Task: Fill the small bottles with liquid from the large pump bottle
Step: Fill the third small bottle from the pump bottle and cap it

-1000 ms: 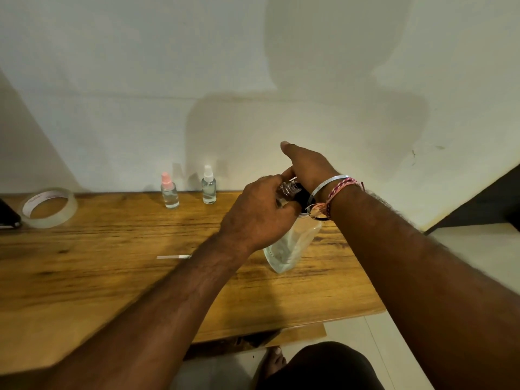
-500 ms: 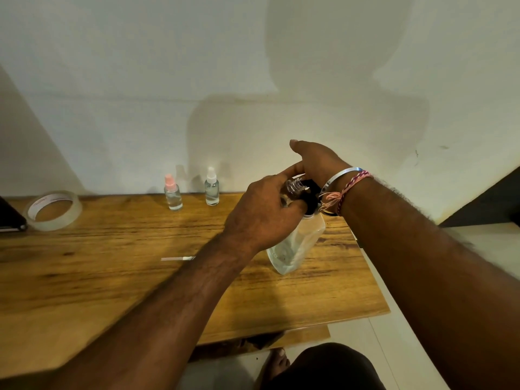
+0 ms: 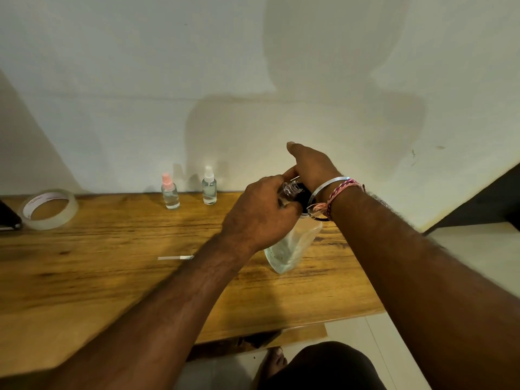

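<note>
While both arms reach in over the desk, this is the layout, left to right.

Surface: a brown wooden table [image 3: 118,280] with dark grain, its back edge against a plain pale wall [image 3: 197,80] carrying soft shadows; pale floor tiles [image 3: 464,263] lie to the right.
Far left: a dark flat object [image 3: 8,218] cut off by the frame edge, and just beside it one roll of clear adhesive tape [image 3: 47,208] lying flat; there is print on its core, too small to read.
Small bottles at the back: two, upright near the wall, side by side but apart — a clear small spray bottle with a pink cap [image 3: 169,191] and a clear small spray bottle with a white cap [image 3: 209,186].
Mid-table: one thin white strip [image 3: 175,258] lying flat.
Left hand [image 3: 260,218]: curled around a small clear bottle [image 3: 288,190], held at the pump head.
Large clear pump bottle with a black pump top [image 3: 292,246]: one, tilted, base resting on the table.
Right hand [image 3: 312,167]: cupped over the black pump, thumb stretched out; a silver bangle [image 3: 326,187] and pink woven threads [image 3: 342,191] on the wrist.
</note>
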A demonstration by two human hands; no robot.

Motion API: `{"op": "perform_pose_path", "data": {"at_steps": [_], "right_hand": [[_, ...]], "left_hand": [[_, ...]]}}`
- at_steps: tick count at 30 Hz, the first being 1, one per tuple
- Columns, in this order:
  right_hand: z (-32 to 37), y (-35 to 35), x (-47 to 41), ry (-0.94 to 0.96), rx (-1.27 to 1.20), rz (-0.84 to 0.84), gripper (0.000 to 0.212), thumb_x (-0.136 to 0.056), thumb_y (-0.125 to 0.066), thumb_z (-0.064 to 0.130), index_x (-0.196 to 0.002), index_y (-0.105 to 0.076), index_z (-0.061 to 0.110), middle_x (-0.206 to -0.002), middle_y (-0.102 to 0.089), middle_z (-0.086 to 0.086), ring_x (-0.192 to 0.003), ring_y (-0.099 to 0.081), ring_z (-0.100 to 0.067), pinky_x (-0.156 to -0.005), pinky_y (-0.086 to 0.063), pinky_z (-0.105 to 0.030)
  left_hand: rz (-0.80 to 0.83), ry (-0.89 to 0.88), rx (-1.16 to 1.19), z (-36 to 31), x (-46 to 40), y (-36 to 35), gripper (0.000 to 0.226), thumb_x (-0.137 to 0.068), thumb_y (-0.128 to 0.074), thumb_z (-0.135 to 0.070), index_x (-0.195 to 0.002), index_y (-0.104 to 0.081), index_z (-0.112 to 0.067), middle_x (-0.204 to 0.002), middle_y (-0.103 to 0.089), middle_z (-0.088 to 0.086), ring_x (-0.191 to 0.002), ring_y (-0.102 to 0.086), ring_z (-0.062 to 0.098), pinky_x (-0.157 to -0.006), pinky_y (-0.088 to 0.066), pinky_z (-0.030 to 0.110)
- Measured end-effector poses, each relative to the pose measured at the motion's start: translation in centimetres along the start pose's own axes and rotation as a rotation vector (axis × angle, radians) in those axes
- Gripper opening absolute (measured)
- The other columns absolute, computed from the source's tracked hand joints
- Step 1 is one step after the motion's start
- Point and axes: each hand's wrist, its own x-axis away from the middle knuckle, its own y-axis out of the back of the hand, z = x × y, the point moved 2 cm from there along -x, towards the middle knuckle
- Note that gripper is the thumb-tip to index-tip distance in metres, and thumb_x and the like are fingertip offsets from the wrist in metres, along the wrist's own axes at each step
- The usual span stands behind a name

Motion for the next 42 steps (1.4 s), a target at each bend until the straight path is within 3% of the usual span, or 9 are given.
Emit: {"op": "perform_pose_path", "data": {"at_steps": [5,10,18,24,28,30,32,37,42], "right_hand": [[-0.2,0.1,0.2,0.0,0.003,0.007,0.06,-0.094,-0.05,0.059,-0.092,-0.073,0.004,-0.093,-0.074,-0.015,-0.089,-0.073,-0.035,-0.096,-0.055,-0.051],[1.1,0.6,1.1,-0.066,-0.032,0.09,0.058,-0.1,-0.047,0.055,-0.094,-0.07,0.002,-0.093,-0.072,-0.016,-0.065,-0.066,-0.027,-0.056,-0.054,-0.027],[1.2,0.6,1.0,-0.081,0.031,0.109,0.061,-0.099,-0.046,0.058,-0.103,-0.071,0.003,-0.09,-0.071,-0.014,-0.063,-0.066,-0.024,-0.048,-0.052,-0.021],[0.9,0.4,1.0,-0.045,0.013,0.081,0.057,-0.099,-0.048,0.055,-0.098,-0.071,0.003,-0.089,-0.071,-0.014,-0.066,-0.066,-0.025,-0.058,-0.053,-0.028],[0.1,0.2,0.2,0.019,0.049,0.018,0.057,-0.097,-0.05,0.057,-0.084,-0.072,0.006,-0.088,-0.073,-0.012,-0.079,-0.07,-0.03,-0.09,-0.057,-0.045],[-0.1,0.3,-0.2,0.058,0.089,-0.011,0.06,-0.095,-0.049,0.059,-0.076,-0.074,0.008,-0.083,-0.074,-0.01,-0.086,-0.072,-0.032,-0.098,-0.054,-0.05],[-0.1,0.3,-0.4,0.091,0.128,-0.03,0.064,-0.096,-0.046,0.06,-0.07,-0.075,0.009,-0.078,-0.075,-0.008,-0.088,-0.072,-0.032,-0.099,-0.053,-0.049],[-0.1,-0.1,-0.2,0.198,0.331,-0.116,0.068,-0.098,-0.037,0.065,-0.084,-0.077,0.012,-0.086,-0.073,-0.003,-0.087,-0.068,-0.026,-0.093,-0.052,-0.044],[0.4,0.4,-0.2,0.102,0.156,-0.018,0.066,-0.098,-0.043,0.062,-0.082,-0.075,0.007,-0.086,-0.074,-0.008,-0.085,-0.071,-0.029,-0.094,-0.055,-0.046]], "left_hand": [[-0.002,-0.006,0.006,-0.1,0.0,0.2,0.02,-0.094,-0.071,-0.035,-0.112,-0.071,-0.027,-0.1,-0.071,-0.01,-0.089,-0.069,0.01,-0.081,-0.061,0.042],[0.022,-0.04,0.046,-0.6,0.0,0.4,0.047,-0.093,-0.071,-0.037,-0.14,-0.064,-0.034,-0.118,-0.072,-0.009,-0.103,-0.068,0.009,-0.091,-0.059,0.036],[0.02,-0.029,0.083,-0.6,-0.1,0.5,0.036,-0.094,-0.071,-0.031,-0.13,-0.069,-0.033,-0.104,-0.073,-0.013,-0.095,-0.068,0.006,-0.084,-0.059,0.033],[0.016,-0.017,0.092,-0.5,0.0,0.4,0.024,-0.093,-0.073,-0.031,-0.116,-0.07,-0.037,-0.101,-0.072,-0.013,-0.093,-0.069,0.009,-0.085,-0.06,0.039],[0.016,-0.006,0.05,-0.1,-0.1,0.4,0.012,-0.093,-0.073,-0.035,-0.104,-0.067,-0.037,-0.095,-0.071,-0.014,-0.087,-0.069,0.008,-0.077,-0.059,0.037],[0.019,0.0,0.028,0.1,-0.2,0.3,0.013,-0.092,-0.072,-0.035,-0.104,-0.069,-0.032,-0.093,-0.071,-0.012,-0.084,-0.069,0.01,-0.075,-0.06,0.039],[0.019,0.007,0.016,0.2,-0.3,0.2,0.015,-0.092,-0.071,-0.034,-0.106,-0.071,-0.029,-0.092,-0.071,-0.012,-0.082,-0.068,0.011,-0.074,-0.059,0.038],[0.012,0.003,-0.007,0.5,-0.3,0.2,0.028,-0.092,-0.074,-0.036,-0.118,-0.072,-0.025,-0.102,-0.073,-0.01,-0.089,-0.069,0.012,-0.081,-0.062,0.042],[0.018,-0.015,0.028,0.1,-0.2,0.1,0.031,-0.094,-0.073,-0.037,-0.122,-0.072,-0.026,-0.104,-0.073,-0.008,-0.09,-0.069,0.01,-0.081,-0.061,0.038]]}}
